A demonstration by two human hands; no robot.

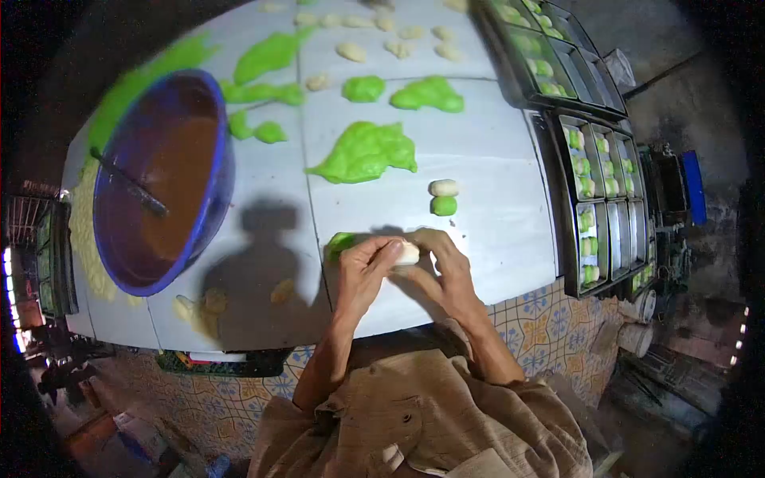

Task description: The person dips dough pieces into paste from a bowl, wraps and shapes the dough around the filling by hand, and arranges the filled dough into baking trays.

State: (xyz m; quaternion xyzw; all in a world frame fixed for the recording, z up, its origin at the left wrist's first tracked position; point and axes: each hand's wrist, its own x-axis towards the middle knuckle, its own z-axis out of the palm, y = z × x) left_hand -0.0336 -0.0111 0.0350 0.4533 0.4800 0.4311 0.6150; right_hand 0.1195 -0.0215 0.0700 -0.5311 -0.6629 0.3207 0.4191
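A small white dough piece [407, 254] is held between both hands above the white table near its front edge. My left hand [369, 267] pinches it from the left with thumb and fingers. On its right side, my right hand [438, 267] curls round the piece. A bit of green dough [340, 244] lies just left of my left hand, partly hidden by it. Beyond my right hand, a white dough piece [443, 188] and a green dough piece [444, 206] lie touching on the table.
A large blue basin [215, 191] with brown filling and a utensil stands at the left. Flat green dough [366, 153] lies farther back, with several pale pieces [351, 52] behind. Black divided trays [570, 199] holding green and white pieces line the right edge.
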